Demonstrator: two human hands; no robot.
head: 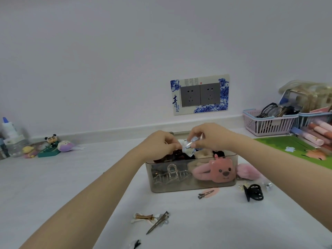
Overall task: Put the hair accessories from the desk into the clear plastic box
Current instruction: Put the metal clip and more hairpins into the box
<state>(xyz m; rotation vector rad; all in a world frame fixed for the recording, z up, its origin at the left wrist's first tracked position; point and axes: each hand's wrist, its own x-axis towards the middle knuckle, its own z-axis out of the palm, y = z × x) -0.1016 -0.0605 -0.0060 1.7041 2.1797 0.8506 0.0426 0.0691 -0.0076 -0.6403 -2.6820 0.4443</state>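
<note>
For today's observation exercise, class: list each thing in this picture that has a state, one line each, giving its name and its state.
Clear plastic box: open, partly filled.
Left hand: pinching the clip above the box.
Right hand: pinching the same clip.
Pale blue-and-white fabric hair clip: held by both hands, not yet in.
Black plastic claw clip: on the desk, outside.
Long grey metal clip: on the desk, outside.
Pink fluffy pompom: beside the box, outside.

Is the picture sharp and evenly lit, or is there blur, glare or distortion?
Head view: light is soft and even, with no strong glare; wide-angle lens bends the desk edge and stretches the forearms; the clip held over the clear box looks slightly blurred, as do small clips at the bottom edge.
</note>
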